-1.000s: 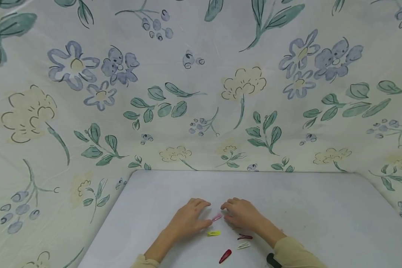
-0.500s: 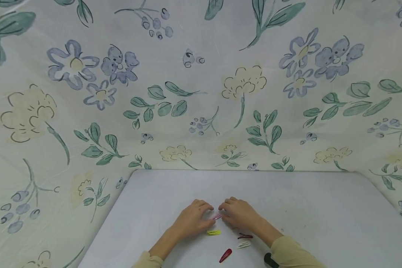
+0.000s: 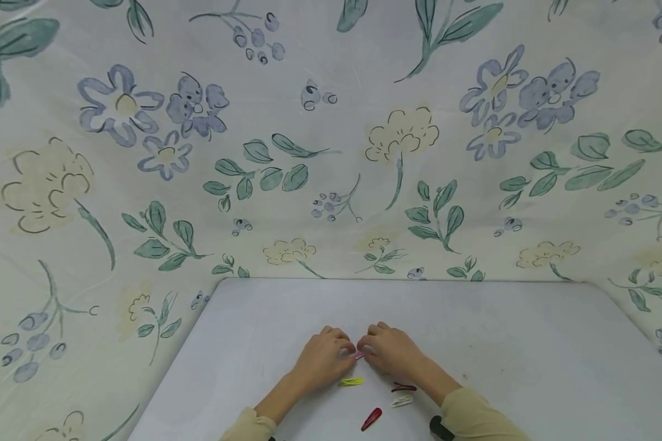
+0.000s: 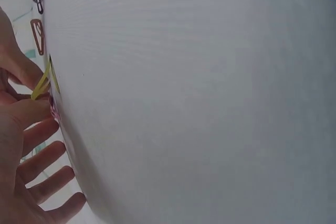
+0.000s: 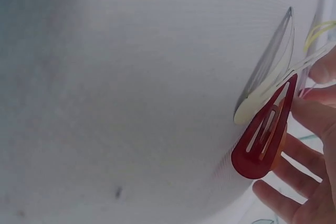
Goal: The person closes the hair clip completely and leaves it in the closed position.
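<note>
A pink hair clip lies between my two hands, mostly covered by fingers in the head view. My left hand pinches its left end between thumb and forefinger; the other fingers of that hand are spread in the left wrist view. From the other side, my right hand pinches the right end with thumb and forefinger. Just in front of the left hand is a yellow hair clip. Near the right wrist lie a dark red open clip and a white one.
Closer to the front lies a bright red hair clip. All the clips are on a white tabletop. Behind and beside it hangs a flower-patterned cloth. A black band shows at the right sleeve.
My left hand has moved right and my right hand slightly left, closing in on the pink hair clip until both hold it. The other clips stay in place.
</note>
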`<action>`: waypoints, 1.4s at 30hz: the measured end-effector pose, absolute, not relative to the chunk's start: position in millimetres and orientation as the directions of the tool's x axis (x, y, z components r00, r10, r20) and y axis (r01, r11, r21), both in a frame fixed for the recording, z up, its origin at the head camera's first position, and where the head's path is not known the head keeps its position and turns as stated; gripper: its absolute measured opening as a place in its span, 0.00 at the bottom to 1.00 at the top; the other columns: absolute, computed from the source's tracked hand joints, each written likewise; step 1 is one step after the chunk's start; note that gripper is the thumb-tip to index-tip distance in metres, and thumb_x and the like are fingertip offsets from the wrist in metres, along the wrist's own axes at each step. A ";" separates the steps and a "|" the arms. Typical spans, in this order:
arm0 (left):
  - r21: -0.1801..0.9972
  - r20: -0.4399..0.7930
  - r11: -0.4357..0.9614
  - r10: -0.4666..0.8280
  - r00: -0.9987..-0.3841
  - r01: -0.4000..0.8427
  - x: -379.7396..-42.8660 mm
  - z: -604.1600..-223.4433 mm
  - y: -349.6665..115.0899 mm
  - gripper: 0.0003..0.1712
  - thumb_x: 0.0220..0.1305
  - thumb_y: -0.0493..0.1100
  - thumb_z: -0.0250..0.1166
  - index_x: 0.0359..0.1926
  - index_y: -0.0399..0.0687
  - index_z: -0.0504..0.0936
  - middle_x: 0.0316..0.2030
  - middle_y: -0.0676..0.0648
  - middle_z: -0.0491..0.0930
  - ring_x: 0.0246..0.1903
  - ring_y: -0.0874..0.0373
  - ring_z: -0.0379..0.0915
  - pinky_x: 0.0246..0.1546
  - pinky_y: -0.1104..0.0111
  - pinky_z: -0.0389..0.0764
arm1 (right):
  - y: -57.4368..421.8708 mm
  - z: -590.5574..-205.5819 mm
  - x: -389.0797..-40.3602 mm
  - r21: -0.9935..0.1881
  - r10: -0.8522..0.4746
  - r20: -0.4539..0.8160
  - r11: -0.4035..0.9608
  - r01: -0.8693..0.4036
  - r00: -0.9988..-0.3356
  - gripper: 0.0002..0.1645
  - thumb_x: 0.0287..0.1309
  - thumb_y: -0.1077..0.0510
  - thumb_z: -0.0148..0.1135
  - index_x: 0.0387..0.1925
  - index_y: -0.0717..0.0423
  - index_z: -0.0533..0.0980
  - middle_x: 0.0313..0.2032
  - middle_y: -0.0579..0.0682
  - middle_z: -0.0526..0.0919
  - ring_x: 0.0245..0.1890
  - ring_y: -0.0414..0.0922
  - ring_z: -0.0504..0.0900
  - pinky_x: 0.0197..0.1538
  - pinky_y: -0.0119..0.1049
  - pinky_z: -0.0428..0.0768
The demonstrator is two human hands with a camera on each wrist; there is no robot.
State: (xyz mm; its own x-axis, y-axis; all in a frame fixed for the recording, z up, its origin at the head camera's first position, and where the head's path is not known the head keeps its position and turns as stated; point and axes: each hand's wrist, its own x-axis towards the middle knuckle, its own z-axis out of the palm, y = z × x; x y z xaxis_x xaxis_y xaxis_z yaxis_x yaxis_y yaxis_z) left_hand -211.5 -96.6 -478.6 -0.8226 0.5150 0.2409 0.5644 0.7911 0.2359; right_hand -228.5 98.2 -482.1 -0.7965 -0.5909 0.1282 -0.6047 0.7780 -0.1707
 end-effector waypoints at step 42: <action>0.237 0.266 0.798 0.496 -0.827 0.555 -214.3 -483.1 -93.7 0.04 0.58 0.45 0.71 0.30 0.52 0.88 0.38 0.53 0.84 0.43 0.55 0.76 0.39 0.61 0.79 | 89.1 -479.7 -222.5 -0.169 -0.541 0.086 0.820 -0.547 -0.837 0.05 0.60 0.52 0.67 0.39 0.42 0.82 0.39 0.42 0.79 0.41 0.42 0.74 0.43 0.41 0.77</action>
